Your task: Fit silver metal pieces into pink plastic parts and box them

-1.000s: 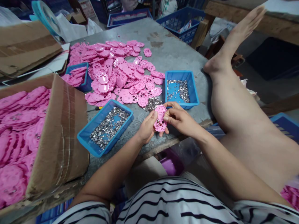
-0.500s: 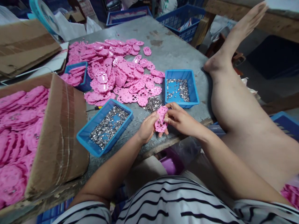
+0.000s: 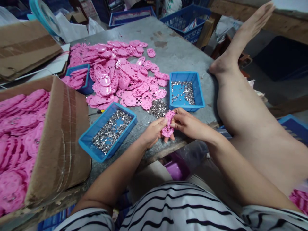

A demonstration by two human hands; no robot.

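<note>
Close to the table's front edge, my left hand (image 3: 154, 131) grips a pink plastic piece (image 3: 168, 124) with holes in it, its thumb lying on the near face. My right hand (image 3: 186, 122) pinches the same piece from the other side; whether a small metal part is between those fingertips cannot be made out. Just beyond both hands lies a loose heap of small silvery metal parts (image 3: 158, 108). A blue tray (image 3: 83, 141) of such parts is left of my hands, and a second blue tray (image 3: 187, 108) stands beyond my right hand.
A big pile of pink pieces (image 3: 125, 75) covers the table's middle, beside a small blue bin (image 3: 89, 84). At left stands a cardboard box (image 3: 64, 138) full of pink pieces. A bare leg (image 3: 243, 93) rests along the table's right side. Blue crates (image 3: 192, 16) stand behind.
The pink piece has turned slightly in my hands and shifted a little to the right. Both hands keep hold of it; the trays and pile stay as they were.
</note>
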